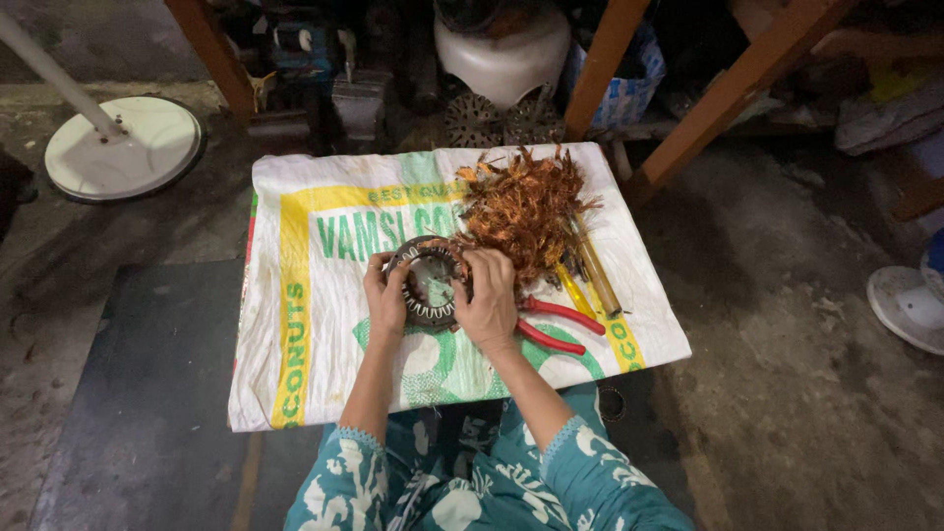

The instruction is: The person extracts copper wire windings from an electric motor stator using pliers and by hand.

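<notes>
Head view, single frame. Surface: I log a white woven sack (pixel 315 334) with yellow and green print, spread flat on a dark mat (pixel 147 393) over a rough concrete floor (pixel 806 393). Room: orange-painted wooden frame legs (pixel 733 93) cross the top of the view; a white round stand base (pixel 126 147) sits at upper left, well apart from the sack; dark machine parts and a white rounded casing (pixel 506 54) crowd the back edge. Held item: a dark metal stator ring (pixel 425 285), toothed inside, stands near the middle of the sack. My left hand (pixel 385 295) grips its left rim with fingers curled over the edge; my right hand (pixel 487 295) clasps the right rim, fingers bent into the bore. Loose contents on the sack: a heap of pulled copper wire (pixel 526 206) just behind and to the right of the ring, touching it; red-handled pliers (pixel 556 324) lying just right of the right hand; a yellow-handled tool (pixel 573 290) and a brown stick-like tool (pixel 597 275) beside the heap. Edges: the sack's left half lies bare, and its front edge rests against teal patterned clothing (pixel 472 482). Bare concrete shows to the right, with a white dish-shaped object (pixel 910 305) at the far right edge.
</notes>
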